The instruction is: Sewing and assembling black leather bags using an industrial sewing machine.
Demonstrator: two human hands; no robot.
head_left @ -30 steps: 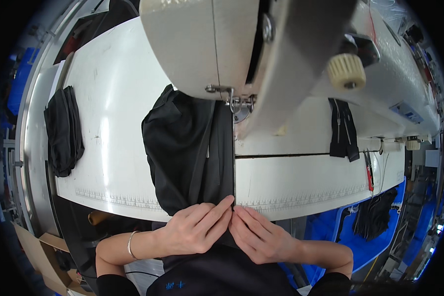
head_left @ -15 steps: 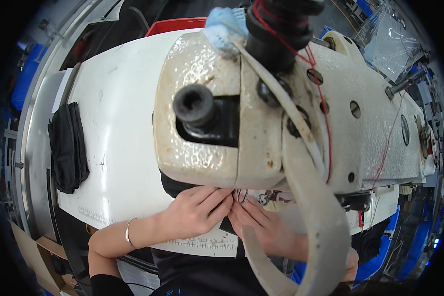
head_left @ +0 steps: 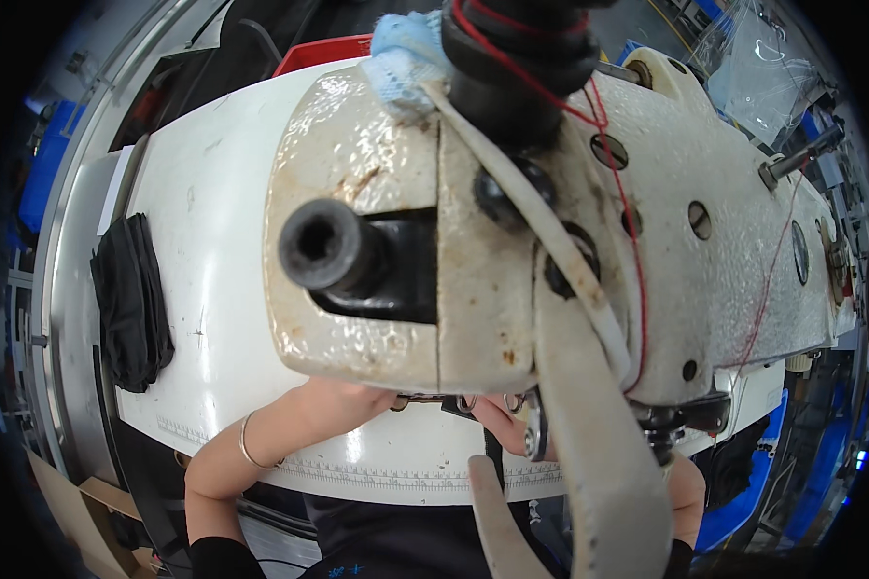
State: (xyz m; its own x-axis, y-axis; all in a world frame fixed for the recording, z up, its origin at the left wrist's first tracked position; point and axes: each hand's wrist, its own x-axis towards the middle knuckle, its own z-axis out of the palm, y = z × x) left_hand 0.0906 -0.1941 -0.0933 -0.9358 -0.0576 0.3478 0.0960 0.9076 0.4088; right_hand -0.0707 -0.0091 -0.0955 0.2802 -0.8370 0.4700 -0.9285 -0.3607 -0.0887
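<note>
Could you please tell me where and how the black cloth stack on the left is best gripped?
I'd probably take the black cloth stack by its long right edge, coming from the right: it lies lengthwise front to back, with its left side at the rim of the white table. Its layers look loose, so pinch them together.

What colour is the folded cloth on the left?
The folded cloth is black; the head view shows it best.

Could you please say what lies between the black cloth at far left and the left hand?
In the head view, white tabletop lies between the black cloth and the left hand, which the sewing machine partly hides.
</note>
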